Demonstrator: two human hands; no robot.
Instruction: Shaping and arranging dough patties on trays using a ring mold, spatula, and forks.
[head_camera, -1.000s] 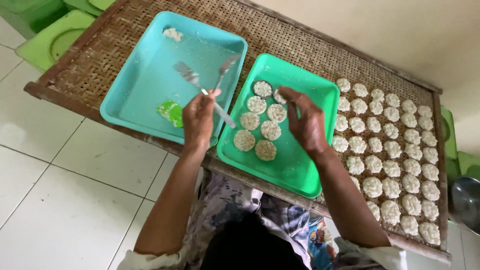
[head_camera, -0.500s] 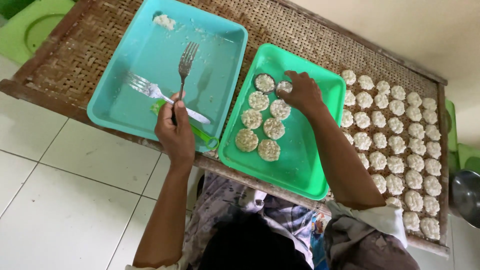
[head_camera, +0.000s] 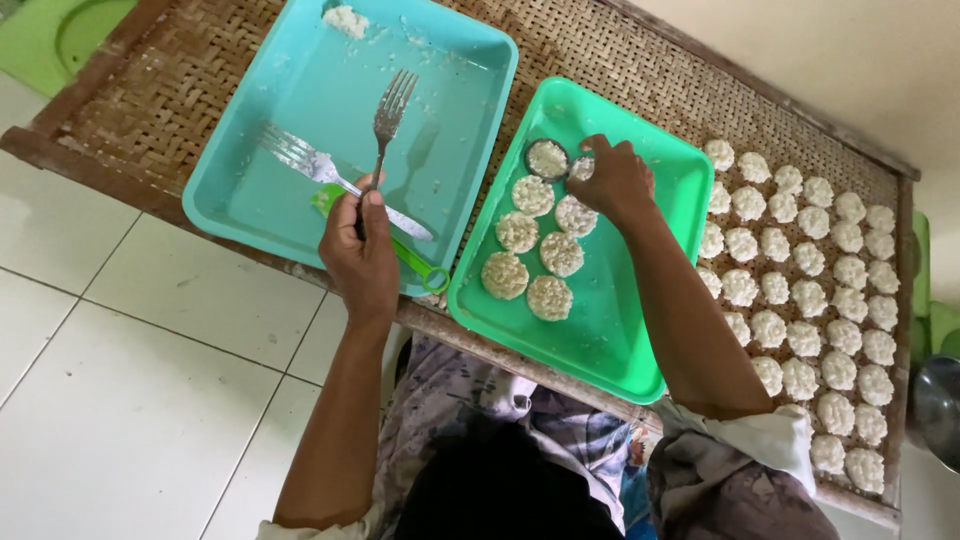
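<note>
Gripping a fork (head_camera: 385, 125) over the turquoise tray (head_camera: 300, 110) of crumbs, the left hand (head_camera: 360, 250) stays closed; the right hand (head_camera: 615, 180) pinches a round mould (head_camera: 548, 158) in the green tray (head_camera: 620, 320) beside six rice cakes (head_camera: 540, 245)

Metal fork (head_camera: 388, 118) held by its handle end in left hand (head_camera: 362, 258), tines pointing away over the teal tray (head_camera: 230, 190), roughly upright in the view; second fork (head_camera: 330, 177) lies flat in that tray, tines to the left, white bits stuck on; small round metal ring mould (head_camera: 547, 158) filled with white rice mix sits at far end of green tray (head_camera: 640, 330), just beside right hand (head_camera: 615, 180), whose fingertips rest by it.
</note>
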